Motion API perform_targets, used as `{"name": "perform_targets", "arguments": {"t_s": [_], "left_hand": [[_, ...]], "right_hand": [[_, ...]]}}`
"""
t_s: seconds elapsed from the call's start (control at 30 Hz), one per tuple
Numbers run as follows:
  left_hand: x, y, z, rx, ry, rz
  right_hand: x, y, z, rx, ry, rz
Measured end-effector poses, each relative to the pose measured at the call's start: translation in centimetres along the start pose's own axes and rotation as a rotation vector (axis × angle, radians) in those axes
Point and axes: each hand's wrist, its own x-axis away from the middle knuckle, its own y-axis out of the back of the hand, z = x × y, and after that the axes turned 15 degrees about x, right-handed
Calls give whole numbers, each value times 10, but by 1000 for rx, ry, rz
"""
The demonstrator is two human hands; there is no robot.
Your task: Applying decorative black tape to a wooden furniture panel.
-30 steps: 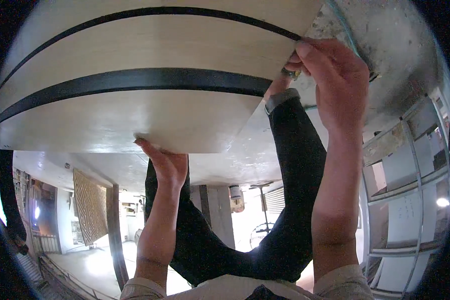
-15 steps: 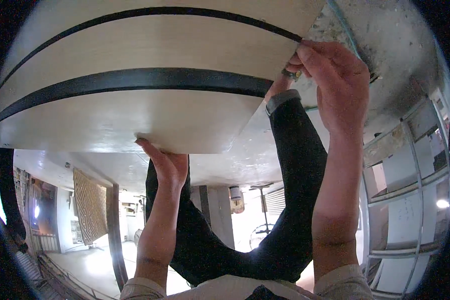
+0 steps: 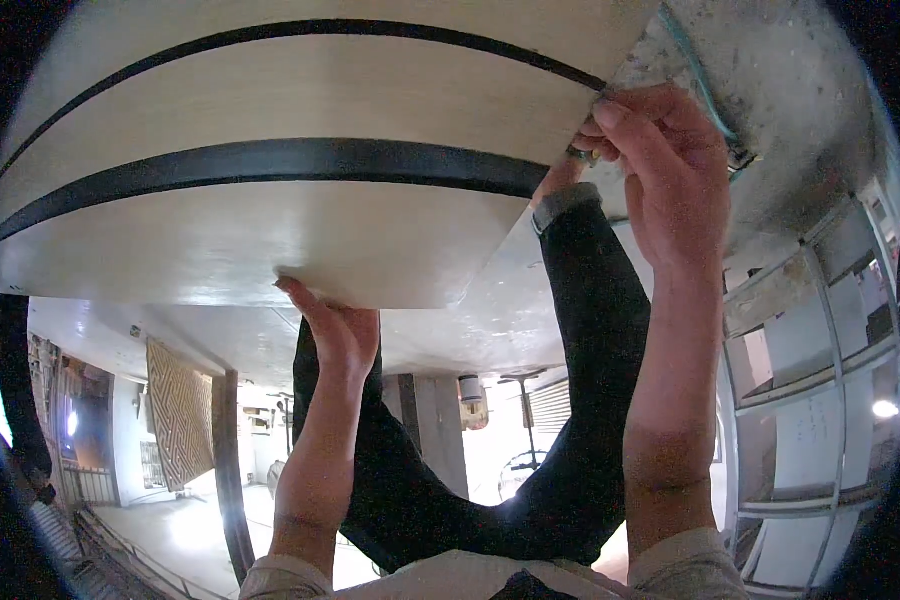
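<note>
A broad pale board (image 3: 230, 240) spans the upper left, crossed by a thin black strip (image 3: 350, 28) and a wider dark band (image 3: 310, 160). My left hand (image 3: 340, 335) grips the board's near edge, thumb on the face and fingers hidden underneath. At the board's right edge my right hand (image 3: 675, 150) is closed in a pinch, thumb and forefinger right by the end of the thin strip. What sits between those fingertips, if anything, is too small to make out.
My dark-trousered legs (image 3: 595, 290) are spread below, the right foot beside the board's right edge. A green hose or cord (image 3: 692, 60) lies on the stained floor (image 3: 780, 90). A metal frame grid (image 3: 838, 370) stands at right, a patterned panel (image 3: 180, 415) at left.
My right hand has shifted slightly left and down, still pinched by the strip's end. The left hand keeps its hold on the board's near edge.
</note>
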Motion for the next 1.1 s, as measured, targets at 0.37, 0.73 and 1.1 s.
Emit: {"name": "perform_targets", "arguments": {"t_s": [0.37,0.73,1.1], "left_hand": [[0,2,-1,47,0,33],[1,-3,1,-3,-16,53],[0,-2,3,1,-18,29]], "right_hand": [[2,-6,10,109,-55,-45],[0,-6,7,-10,-65,-9],[-1,-8,6,-49,-111,-19]]}}
